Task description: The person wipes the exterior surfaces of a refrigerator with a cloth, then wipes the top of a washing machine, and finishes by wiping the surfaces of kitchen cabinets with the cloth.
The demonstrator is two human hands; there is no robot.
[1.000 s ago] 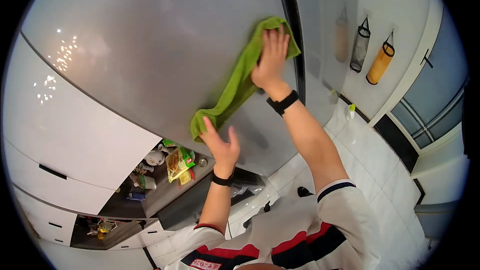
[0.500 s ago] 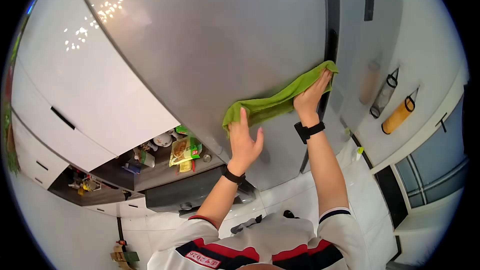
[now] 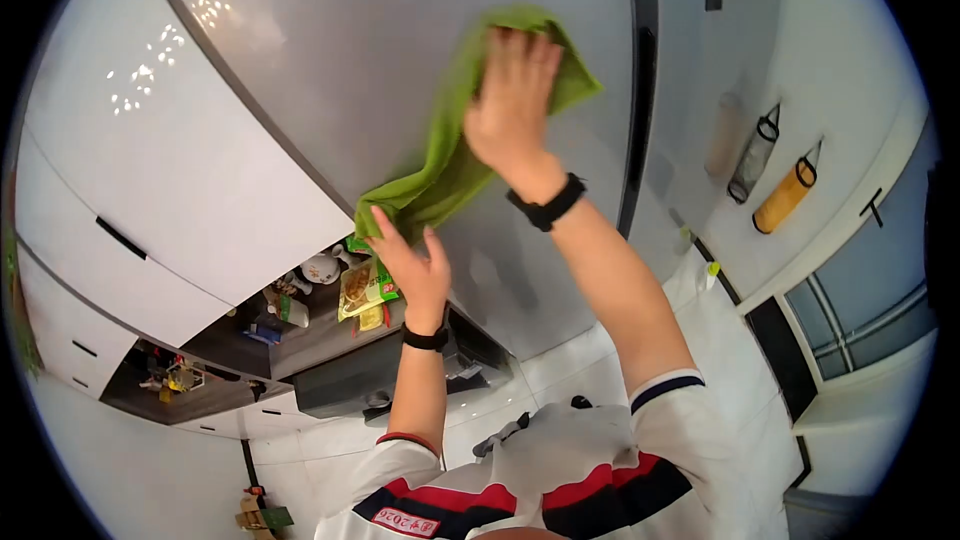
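Observation:
A green cloth (image 3: 430,175) lies stretched diagonally over a grey, glossy refrigerator-like door (image 3: 340,70). My right hand (image 3: 513,105) presses flat on the cloth's upper part, fingers extended and slightly blurred. At the cloth's lower left end is my left hand (image 3: 412,270), with its index finger and thumb apart. Its other fingers are tucked at the cloth, partly hidden, and seem to hold that end near the door's left edge. Both wrists carry black bands.
White cabinets (image 3: 190,190) stand to the left. An open shelf below holds a green-and-yellow food packet (image 3: 362,288) and other items. A dark oven-like appliance (image 3: 350,380) sits underneath. A grey tube holder (image 3: 754,160) and a yellow tube holder (image 3: 785,202) hang at right.
My right hand has slid up and left across the door, away from its dark right edge. My left hand has moved left, and the cloth has shifted with both.

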